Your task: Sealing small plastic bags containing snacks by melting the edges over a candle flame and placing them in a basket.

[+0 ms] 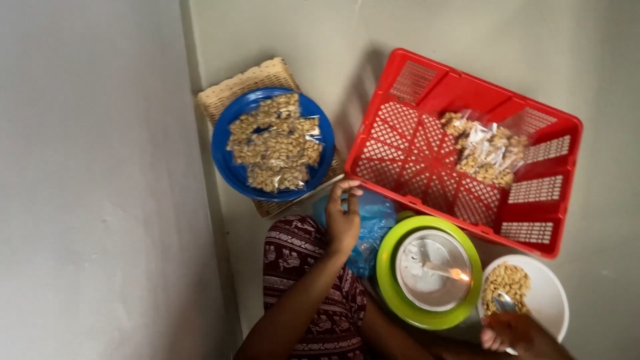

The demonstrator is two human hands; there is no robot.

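grey floor, left hand (343,220) over blue bags (373,220), right hand (513,331) by nuts (507,280)

I've got one view only, the head camera, looking almost straight down at the floor from above the person's lap. It sits fairly high, so the frame takes in a wall along the left, a blue plate (230,160) far left, a red crate (427,83) far right, and a green-rimmed bowl (388,267) near. The left hand (343,220) shows mid-frame; the right hand (510,333) is cut off by the near edge.
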